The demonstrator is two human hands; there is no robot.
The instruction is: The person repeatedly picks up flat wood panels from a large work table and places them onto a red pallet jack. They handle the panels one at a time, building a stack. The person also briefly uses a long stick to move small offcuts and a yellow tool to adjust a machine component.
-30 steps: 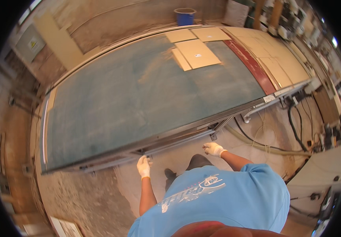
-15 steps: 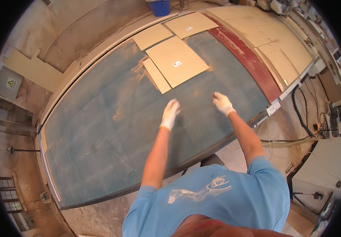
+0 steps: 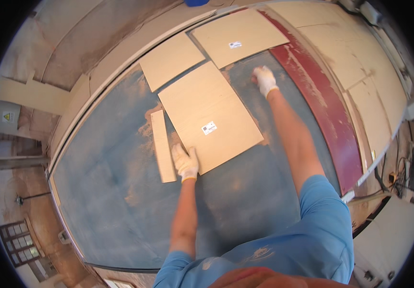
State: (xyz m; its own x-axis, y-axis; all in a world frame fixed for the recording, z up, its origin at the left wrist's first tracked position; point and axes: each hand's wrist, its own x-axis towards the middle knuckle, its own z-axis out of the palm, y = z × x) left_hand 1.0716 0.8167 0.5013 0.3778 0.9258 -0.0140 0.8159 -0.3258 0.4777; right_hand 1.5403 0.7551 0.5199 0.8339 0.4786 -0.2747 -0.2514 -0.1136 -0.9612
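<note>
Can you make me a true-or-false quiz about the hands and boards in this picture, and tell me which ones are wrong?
1. The left hand is at the lower left edge of the big board. True.
2. Only one hand has a glove on. False: both hands wear pale gloves.
3. The narrow strip lies to the left of the big board. True.
4. The right hand is holding the narrow strip. False: it is on the other side of the big board, away from that strip.
5. The big board has a white label on it. True.
6. The shirt is green. False: the shirt is blue.
</note>
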